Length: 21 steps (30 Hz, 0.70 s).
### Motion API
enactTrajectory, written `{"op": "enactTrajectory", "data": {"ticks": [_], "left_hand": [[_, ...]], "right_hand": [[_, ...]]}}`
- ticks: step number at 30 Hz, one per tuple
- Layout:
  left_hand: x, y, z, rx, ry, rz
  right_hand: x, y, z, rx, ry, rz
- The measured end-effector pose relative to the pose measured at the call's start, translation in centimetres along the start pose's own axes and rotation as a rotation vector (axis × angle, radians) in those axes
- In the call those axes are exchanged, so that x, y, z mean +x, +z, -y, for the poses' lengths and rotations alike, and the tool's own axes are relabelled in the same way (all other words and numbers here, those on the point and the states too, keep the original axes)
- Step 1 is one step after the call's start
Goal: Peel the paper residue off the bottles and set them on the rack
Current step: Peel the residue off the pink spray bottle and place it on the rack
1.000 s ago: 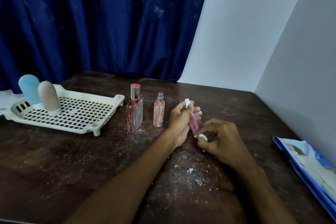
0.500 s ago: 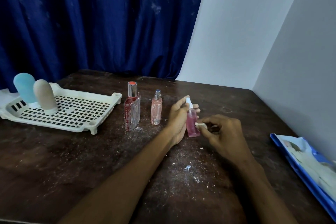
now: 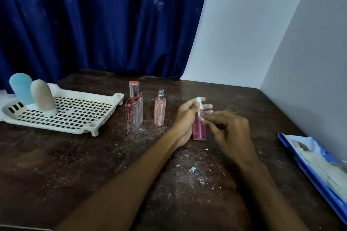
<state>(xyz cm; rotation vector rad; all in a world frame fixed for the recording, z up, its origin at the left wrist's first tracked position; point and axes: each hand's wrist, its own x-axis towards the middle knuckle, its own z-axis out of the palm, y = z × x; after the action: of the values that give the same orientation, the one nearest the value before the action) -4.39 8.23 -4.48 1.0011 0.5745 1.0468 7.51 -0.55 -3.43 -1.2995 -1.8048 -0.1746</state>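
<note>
My left hand grips a small pink spray bottle with a white top, holding it upright at the table's middle. My right hand is at the bottle's upper side, its thumb and fingertip pinching at the surface there. Left of them stand a square red bottle with a silver cap and a slim pale pink spray bottle. The white slotted rack lies at the left, with a blue bottle and a beige bottle upside down on it.
White paper crumbs are scattered over the dark wooden table in front of my hands. A blue-edged plastic packet lies at the right edge by the grey wall. A blue curtain hangs behind.
The pink bottle was tilted and is now upright. My right hand rose from its lower end to its upper side, and the white scrap it pinched is no longer visible.
</note>
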Motion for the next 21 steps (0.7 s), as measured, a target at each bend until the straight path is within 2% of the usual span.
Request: {"op": "enactTrajectory", "data": {"ticks": [4,8,11,21], "left_hand": [[-0.1,-0.2,-0.1,-0.033,-0.020,-0.025],[-0.2,-0.1,-0.3,-0.009,-0.035,0.023],[-0.3,0.2,-0.4,0.002,-0.038,0.044],[-0.3,0.0,-0.4,-0.054,-0.031,0.019]], "right_hand": [[-0.3,-0.5,-0.1,0.044,0.025,0.116],[0.1,-0.2,-0.8,-0.079,0.062,0.040],[0.6,0.2,-0.6,-0.072,0.057,-0.054],[0.0,0.0,0.1,0.032,0.014,0.069]]}}
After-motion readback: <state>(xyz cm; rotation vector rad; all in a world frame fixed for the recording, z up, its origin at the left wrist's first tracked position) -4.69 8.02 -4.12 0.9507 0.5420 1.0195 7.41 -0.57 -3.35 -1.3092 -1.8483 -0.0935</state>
